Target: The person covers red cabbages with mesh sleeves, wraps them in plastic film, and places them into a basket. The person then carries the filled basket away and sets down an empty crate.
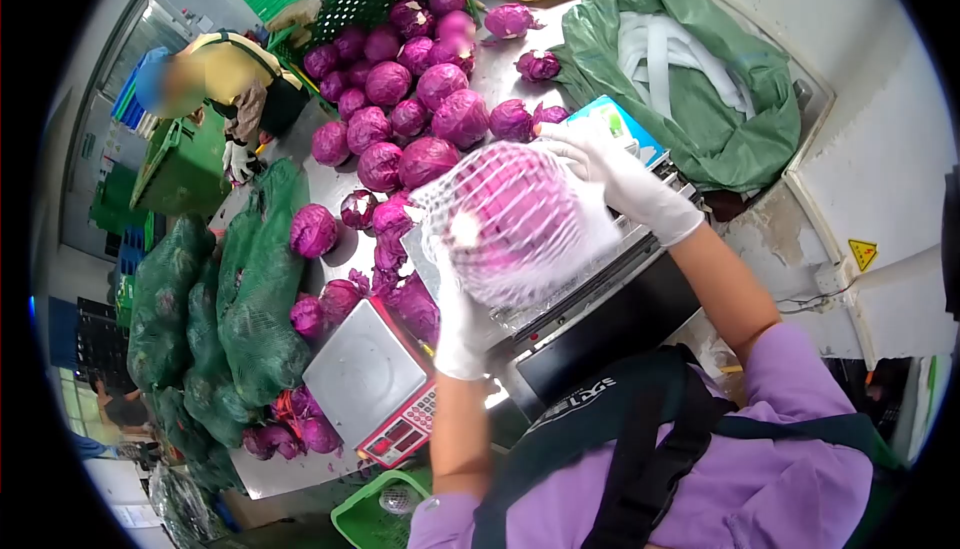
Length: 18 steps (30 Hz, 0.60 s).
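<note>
A purple cabbage [515, 214] in a white foam net sleeve is held up between my two white-gloved hands, slightly blurred. My left hand [460, 324] supports its lower left side, fingers partly hidden behind the net. At the upper right, my right hand [585, 164] grips the net's edge with bent fingers. Behind it lie many loose purple cabbages [387, 84] on the metal table [335, 186]. Just left of my left hand stands a scale [368, 374] with a bare metal plate and red front. A blue and white packet [640, 139] shows beyond my right hand.
A green crate [350, 9] lies tipped behind the cabbages. Green net sacks [255, 299] line the left side. A green bag [720, 129] holds white foam nets at the upper right. A green basket [360, 519] stands below the scale. Another person [245, 74] bends at the upper left.
</note>
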Each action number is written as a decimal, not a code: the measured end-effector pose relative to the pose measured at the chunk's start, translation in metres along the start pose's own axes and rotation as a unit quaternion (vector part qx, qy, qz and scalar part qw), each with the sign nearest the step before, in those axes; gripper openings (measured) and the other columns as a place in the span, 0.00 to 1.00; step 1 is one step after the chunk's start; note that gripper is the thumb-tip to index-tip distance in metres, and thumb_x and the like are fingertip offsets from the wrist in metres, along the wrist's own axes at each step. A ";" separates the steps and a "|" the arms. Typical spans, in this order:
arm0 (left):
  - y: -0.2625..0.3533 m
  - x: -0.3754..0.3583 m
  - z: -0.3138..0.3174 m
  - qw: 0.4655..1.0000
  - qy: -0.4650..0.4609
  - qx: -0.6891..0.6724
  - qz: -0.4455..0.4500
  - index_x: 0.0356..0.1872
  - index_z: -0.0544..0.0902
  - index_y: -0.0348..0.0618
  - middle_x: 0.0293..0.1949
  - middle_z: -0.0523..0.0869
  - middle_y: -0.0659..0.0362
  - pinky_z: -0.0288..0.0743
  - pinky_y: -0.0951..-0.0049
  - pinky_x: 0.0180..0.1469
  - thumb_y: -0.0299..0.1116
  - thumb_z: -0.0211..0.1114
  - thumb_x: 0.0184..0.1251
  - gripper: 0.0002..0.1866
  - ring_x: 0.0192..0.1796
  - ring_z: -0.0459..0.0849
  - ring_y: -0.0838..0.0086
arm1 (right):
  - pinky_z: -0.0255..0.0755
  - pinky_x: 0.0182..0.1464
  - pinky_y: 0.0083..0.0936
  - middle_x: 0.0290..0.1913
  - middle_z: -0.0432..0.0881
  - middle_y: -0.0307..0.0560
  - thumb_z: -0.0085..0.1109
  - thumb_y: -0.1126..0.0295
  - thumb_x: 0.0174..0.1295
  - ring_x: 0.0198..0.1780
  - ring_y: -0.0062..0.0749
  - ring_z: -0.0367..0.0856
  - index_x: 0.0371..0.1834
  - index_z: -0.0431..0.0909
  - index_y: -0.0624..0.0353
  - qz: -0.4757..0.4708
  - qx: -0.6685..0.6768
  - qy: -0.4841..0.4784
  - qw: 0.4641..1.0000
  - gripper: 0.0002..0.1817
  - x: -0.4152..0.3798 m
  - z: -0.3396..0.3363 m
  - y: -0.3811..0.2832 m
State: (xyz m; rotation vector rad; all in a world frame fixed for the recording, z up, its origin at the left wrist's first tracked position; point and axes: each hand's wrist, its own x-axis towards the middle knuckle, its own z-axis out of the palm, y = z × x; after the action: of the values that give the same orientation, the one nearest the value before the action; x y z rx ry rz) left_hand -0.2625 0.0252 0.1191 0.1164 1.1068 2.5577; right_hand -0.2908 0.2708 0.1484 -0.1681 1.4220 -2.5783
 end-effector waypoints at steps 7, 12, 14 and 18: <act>-0.014 0.037 -0.011 0.928 0.053 0.368 0.021 0.67 0.67 0.35 0.61 0.76 0.51 0.66 0.70 0.65 0.37 0.59 0.74 0.26 0.61 0.74 0.72 | 0.63 0.69 0.28 0.66 0.73 0.56 0.64 0.53 0.64 0.67 0.35 0.71 0.71 0.64 0.67 -0.009 -0.305 0.022 0.952 0.38 0.038 -0.039 0.040; -0.022 0.048 -0.033 0.937 0.025 0.326 -0.124 0.74 0.60 0.45 0.62 0.76 0.54 0.76 0.70 0.54 0.49 0.57 0.74 0.33 0.55 0.81 0.70 | 0.65 0.65 0.27 0.60 0.79 0.48 0.55 0.46 0.68 0.61 0.29 0.75 0.65 0.73 0.62 0.044 -0.355 0.008 0.934 0.32 0.049 -0.042 0.032; -0.015 0.048 -0.035 0.923 0.019 0.346 -0.167 0.73 0.60 0.47 0.53 0.80 0.55 0.80 0.72 0.43 0.49 0.58 0.73 0.33 0.41 0.84 0.72 | 0.63 0.67 0.27 0.63 0.77 0.49 0.55 0.49 0.69 0.64 0.30 0.72 0.67 0.71 0.64 0.069 -0.376 -0.022 0.924 0.32 0.056 -0.049 0.028; -0.008 0.043 -0.050 0.920 0.016 0.369 -0.133 0.73 0.60 0.42 0.47 0.84 0.54 0.79 0.76 0.41 0.43 0.62 0.72 0.34 0.37 0.85 0.74 | 0.64 0.66 0.27 0.61 0.79 0.50 0.55 0.48 0.69 0.63 0.31 0.73 0.67 0.71 0.64 0.074 -0.396 -0.020 0.915 0.33 0.055 -0.066 0.031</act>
State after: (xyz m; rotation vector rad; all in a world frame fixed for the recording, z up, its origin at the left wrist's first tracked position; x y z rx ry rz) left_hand -0.3108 0.0106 0.0766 0.0972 1.8977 1.7982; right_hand -0.3540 0.2969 0.0868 -0.2087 2.2707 -1.7290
